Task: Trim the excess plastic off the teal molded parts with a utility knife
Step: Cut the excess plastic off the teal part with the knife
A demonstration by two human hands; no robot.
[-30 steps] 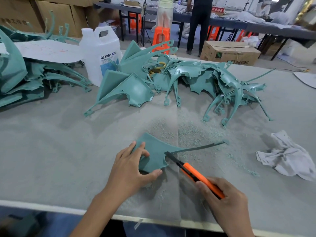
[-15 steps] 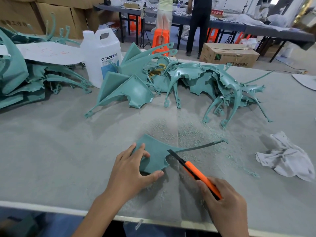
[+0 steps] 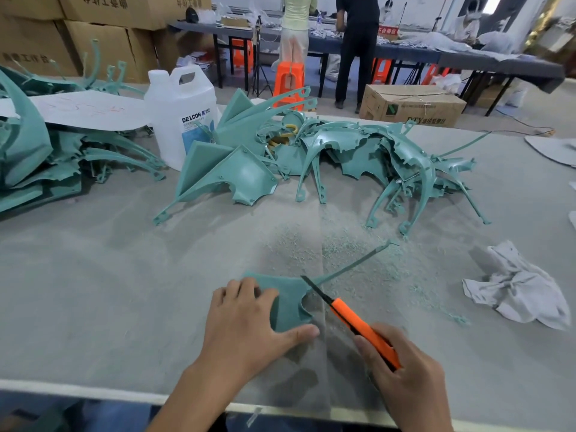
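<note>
Teal part (image 3: 286,297) lies flat on the tabletop (image 3: 109,275), well in front of the jug (image 3: 182,116), toward the near edge. Left hand (image 3: 246,332) presses it down, fingers spread and straight, thumb along its near side: a clamp, so the piece can't skate under the cut. Right hand (image 3: 408,378) has its fingers wrapped round the orange utility knife (image 3: 352,322), blade out, tip at the part's edge where the thin runner (image 3: 355,263) leaves it. The low blade angle looks suited to shaving flash. Shavings (image 3: 358,244) lie in front and right of the jug, so this is probably the regular cutting spot. Pile of parts (image 3: 343,154) just right of the jug is likely the queue, kept in reach. Rag (image 3: 520,291) is far right of the jug.
</note>
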